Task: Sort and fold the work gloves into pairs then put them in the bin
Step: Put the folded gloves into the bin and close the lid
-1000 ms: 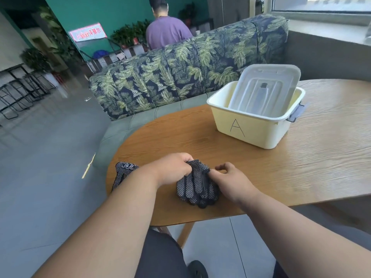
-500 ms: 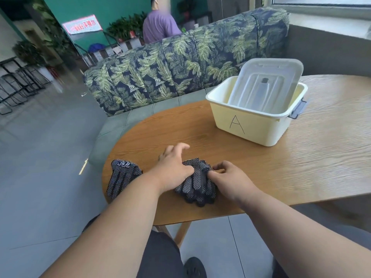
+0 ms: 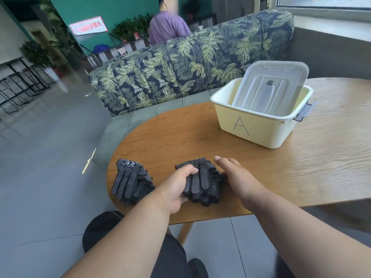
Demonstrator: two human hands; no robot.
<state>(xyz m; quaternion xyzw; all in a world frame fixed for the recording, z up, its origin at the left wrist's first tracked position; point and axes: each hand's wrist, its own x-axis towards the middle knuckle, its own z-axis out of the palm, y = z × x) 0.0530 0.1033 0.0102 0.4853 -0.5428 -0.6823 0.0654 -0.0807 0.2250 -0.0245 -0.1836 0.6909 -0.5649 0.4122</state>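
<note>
A bundle of black white-dotted work gloves (image 3: 202,181) lies near the front edge of the wooden table (image 3: 301,157). My left hand (image 3: 176,187) grips the bundle's left side, fingers curled over its top. My right hand (image 3: 234,175) lies flat against the bundle's right side with straight fingers. Another black dotted glove pile (image 3: 130,181) rests to the left, untouched. The cream bin marked A (image 3: 259,125) stands at the back right of the table.
A translucent lid (image 3: 271,87) leans inside the bin. A leaf-patterned sofa (image 3: 180,65) runs behind the table, and a person in purple sits beyond it. The table's rounded left edge drops to grey floor.
My left hand has moved from atop the bundle to grip its left side. My right hand has let go of its pinch and straightened beside the bundle.
</note>
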